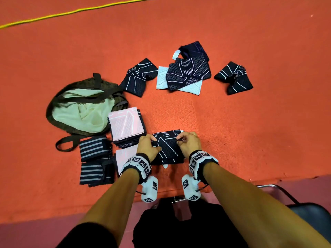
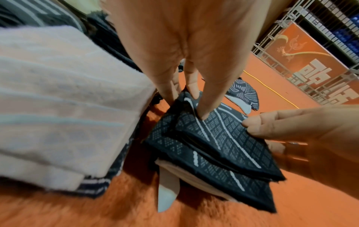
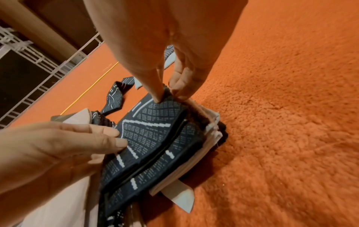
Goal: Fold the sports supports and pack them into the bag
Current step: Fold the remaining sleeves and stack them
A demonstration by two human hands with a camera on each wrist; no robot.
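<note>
- Head view: on the orange carpet [image 1: 232, 126], near its front edge, the left hand [image 1: 147, 148] and right hand [image 1: 188, 143] each pinch a side of a dark folded support [image 1: 167, 149] with white lines, fingers curled onto its top fold.
- Just left of it sits a pile of folded supports [image 1: 125, 125] with a pale pink one on top; farther left the olive bag [image 1: 80, 108] lies open, its pale lining showing.
- Two grey-striped wraps [image 1: 94, 149] lie near the carpet's front-left; three unfolded supports [image 1: 186, 72] are scattered behind, well apart from the hands.
- A yellow cord [image 1: 71, 12] crosses the far-left corner.
- Left wrist view: the left hand's fingertips [image 2: 202, 113] press on the dark support's upper layer — the right hand grips its opposite edge; a white tag [image 2: 167, 195] sticks out underneath.
- Right wrist view: the right thumb and fingers [image 3: 180, 86] pinch the support's far corner — pale layers show at its folded edge.
</note>
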